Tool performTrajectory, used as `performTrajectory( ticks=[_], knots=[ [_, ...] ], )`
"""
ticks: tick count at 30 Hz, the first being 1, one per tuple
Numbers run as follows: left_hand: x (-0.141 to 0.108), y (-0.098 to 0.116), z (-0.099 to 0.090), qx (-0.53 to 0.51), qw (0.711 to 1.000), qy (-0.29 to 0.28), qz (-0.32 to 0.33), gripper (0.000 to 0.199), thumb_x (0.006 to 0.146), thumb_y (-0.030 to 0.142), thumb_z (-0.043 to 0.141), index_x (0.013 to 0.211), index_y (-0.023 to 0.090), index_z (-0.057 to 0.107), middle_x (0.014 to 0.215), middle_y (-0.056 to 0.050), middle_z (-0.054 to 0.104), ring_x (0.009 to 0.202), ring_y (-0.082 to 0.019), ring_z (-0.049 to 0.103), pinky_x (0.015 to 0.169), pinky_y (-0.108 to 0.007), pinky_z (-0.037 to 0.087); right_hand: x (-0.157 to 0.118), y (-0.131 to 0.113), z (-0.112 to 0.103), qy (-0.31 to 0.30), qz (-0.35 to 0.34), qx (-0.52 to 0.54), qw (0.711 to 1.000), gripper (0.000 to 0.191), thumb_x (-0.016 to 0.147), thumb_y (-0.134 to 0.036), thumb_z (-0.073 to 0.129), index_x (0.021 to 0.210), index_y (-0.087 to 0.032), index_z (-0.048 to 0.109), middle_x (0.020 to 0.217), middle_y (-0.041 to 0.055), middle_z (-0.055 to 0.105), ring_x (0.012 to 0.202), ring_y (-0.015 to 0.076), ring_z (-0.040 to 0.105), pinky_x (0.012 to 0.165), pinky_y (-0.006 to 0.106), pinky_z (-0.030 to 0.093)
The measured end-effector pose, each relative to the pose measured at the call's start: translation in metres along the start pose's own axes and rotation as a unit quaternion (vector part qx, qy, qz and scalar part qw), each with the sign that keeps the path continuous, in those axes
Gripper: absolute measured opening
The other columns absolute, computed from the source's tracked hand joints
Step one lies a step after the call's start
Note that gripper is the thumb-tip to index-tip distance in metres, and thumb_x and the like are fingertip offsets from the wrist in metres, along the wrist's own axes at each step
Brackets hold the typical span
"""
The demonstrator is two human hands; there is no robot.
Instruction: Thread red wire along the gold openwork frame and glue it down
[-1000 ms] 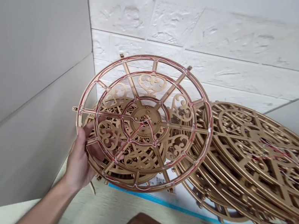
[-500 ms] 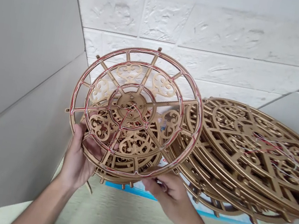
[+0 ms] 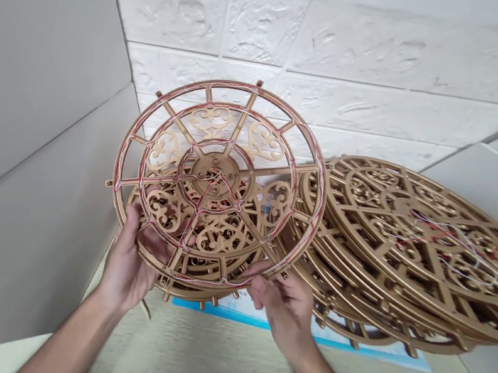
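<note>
A round gold openwork frame [image 3: 217, 175] with scroll ornaments is held up, tilted, its underside facing me. Red and white wires run along its rings and meet at the central disc. My left hand [image 3: 131, 262] grips its lower left rim, thumb in front and fingers behind. At the lower right rim, my right hand [image 3: 284, 301] holds the edge with thumb and fingers. Behind and below it lie more gold round frames [image 3: 193, 293], partly hidden by the held one.
On the right leans a tall stack of larger gold frames [image 3: 393, 236], loose red and white wires on top. A white brick-patterned wall [image 3: 349, 44] stands behind, grey panels [image 3: 42, 82] at the sides. Blue-edged sheets [image 3: 329, 337] lie under the stacks on the pale green surface [image 3: 200, 363].
My right hand's thumb has come up onto the front of the lower right rim. The view has shifted slightly, and the held frame sits a little further left.
</note>
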State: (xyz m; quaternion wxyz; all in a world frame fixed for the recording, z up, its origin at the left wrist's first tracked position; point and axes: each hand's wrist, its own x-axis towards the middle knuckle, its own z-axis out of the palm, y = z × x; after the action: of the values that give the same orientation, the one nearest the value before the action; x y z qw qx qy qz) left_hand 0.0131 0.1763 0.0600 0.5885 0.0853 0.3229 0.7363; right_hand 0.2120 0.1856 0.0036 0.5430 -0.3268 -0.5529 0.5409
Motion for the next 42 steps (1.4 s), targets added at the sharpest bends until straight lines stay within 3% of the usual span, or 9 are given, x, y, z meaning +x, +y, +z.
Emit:
performTrajectory(
  ticks=[7, 16, 20, 25, 30, 33, 35, 37, 42],
  knots=[
    [0.000, 0.001, -0.003, 0.016, 1.000, -0.022, 0.007, 0.045, 0.104, 0.044, 0.027, 0.137, 0.030, 0.054, 0.088, -0.002, 0.077, 0.094, -0.021, 0.074, 0.095, -0.038, 0.058, 0.001, 0.001, 0.001, -0.015, 0.042, -0.013, 0.999, 0.034, 0.081, -0.049, 0.071, 0.069, -0.018, 0.067, 0.045, -0.0068, 0.042, 0.039, 0.0071, 0.034, 0.036, 0.021, 0.027],
    [0.002, -0.001, -0.021, 0.039, 0.998, -0.047, -0.024, 0.043, 0.096, 0.050, 0.052, 0.135, 0.031, 0.057, 0.098, -0.003, 0.077, 0.099, -0.024, 0.073, 0.094, -0.040, 0.058, 0.000, -0.002, 0.004, 0.060, 0.062, -0.028, 0.996, 0.042, 0.081, -0.056, 0.069, 0.065, -0.018, 0.069, 0.050, -0.0024, 0.050, 0.043, 0.0083, 0.038, 0.040, 0.023, 0.030],
    [0.002, 0.001, -0.019, 0.032, 0.998, -0.037, -0.026, 0.042, 0.100, 0.049, 0.041, 0.134, 0.031, 0.057, 0.092, -0.003, 0.078, 0.100, -0.025, 0.073, 0.094, -0.042, 0.057, -0.001, 0.005, 0.007, 0.094, 0.029, -0.047, 0.994, 0.044, 0.082, -0.058, 0.067, 0.064, -0.018, 0.067, 0.051, -0.0011, 0.052, 0.042, 0.0091, 0.041, 0.038, 0.023, 0.032],
    [-0.002, 0.003, -0.008, 0.017, 0.999, -0.032, -0.003, 0.043, 0.104, 0.040, 0.029, 0.135, 0.030, 0.057, 0.088, -0.003, 0.078, 0.100, -0.023, 0.073, 0.095, -0.040, 0.057, -0.005, 0.011, -0.001, 0.166, -0.077, -0.092, 0.979, 0.049, 0.090, -0.055, 0.057, 0.055, -0.021, 0.053, 0.045, -0.0017, 0.045, 0.040, 0.0113, 0.041, 0.037, 0.025, 0.032],
    [-0.001, 0.004, -0.013, 0.017, 0.999, -0.048, 0.017, 0.041, 0.103, 0.042, 0.034, 0.137, 0.031, 0.055, 0.096, -0.003, 0.078, 0.101, -0.023, 0.072, 0.094, -0.039, 0.057, -0.002, -0.018, -0.003, 0.221, -0.182, -0.144, 0.947, 0.041, 0.090, -0.048, 0.059, 0.058, -0.024, 0.053, 0.046, -0.0016, 0.046, 0.040, 0.0137, 0.042, 0.040, 0.030, 0.033],
    [0.001, 0.004, -0.025, 0.026, 0.997, -0.067, 0.013, 0.042, 0.098, 0.050, 0.048, 0.136, 0.034, 0.055, 0.107, -0.002, 0.076, 0.102, -0.023, 0.072, 0.094, -0.038, 0.057, 0.018, -0.057, 0.007, 0.181, -0.289, -0.289, 0.895, 0.004, 0.091, -0.023, 0.062, 0.092, -0.025, 0.065, 0.049, -0.0060, 0.051, 0.039, 0.0106, 0.043, 0.040, 0.025, 0.034],
    [0.002, 0.004, -0.032, 0.032, 0.996, -0.078, 0.009, 0.047, 0.093, 0.055, 0.056, 0.136, 0.035, 0.056, 0.112, -0.002, 0.075, 0.103, -0.024, 0.071, 0.094, -0.037, 0.058, 0.037, -0.081, 0.016, 0.132, -0.326, -0.379, 0.856, 0.008, 0.090, -0.017, 0.062, 0.091, -0.025, 0.063, 0.050, -0.0076, 0.051, 0.040, 0.0088, 0.044, 0.042, 0.022, 0.037],
    [0.002, 0.003, -0.036, 0.037, 0.996, -0.086, 0.007, 0.050, 0.090, 0.055, 0.060, 0.136, 0.035, 0.055, 0.115, -0.002, 0.074, 0.104, -0.025, 0.071, 0.093, -0.038, 0.058, 0.055, -0.096, 0.024, 0.134, -0.333, -0.454, 0.815, 0.010, 0.090, -0.017, 0.060, 0.081, -0.022, 0.061, 0.046, -0.0092, 0.045, 0.038, 0.0071, 0.039, 0.041, 0.021, 0.033],
    [0.001, 0.002, -0.043, 0.049, 0.994, -0.095, 0.010, 0.049, 0.088, 0.052, 0.066, 0.132, 0.035, 0.058, 0.113, -0.003, 0.075, 0.104, -0.027, 0.071, 0.091, -0.040, 0.059, 0.076, -0.100, 0.036, 0.145, -0.365, -0.530, 0.752, 0.024, 0.092, -0.025, 0.063, 0.069, -0.017, 0.062, 0.044, -0.0085, 0.044, 0.038, 0.0050, 0.036, 0.042, 0.020, 0.028]
  ],
)
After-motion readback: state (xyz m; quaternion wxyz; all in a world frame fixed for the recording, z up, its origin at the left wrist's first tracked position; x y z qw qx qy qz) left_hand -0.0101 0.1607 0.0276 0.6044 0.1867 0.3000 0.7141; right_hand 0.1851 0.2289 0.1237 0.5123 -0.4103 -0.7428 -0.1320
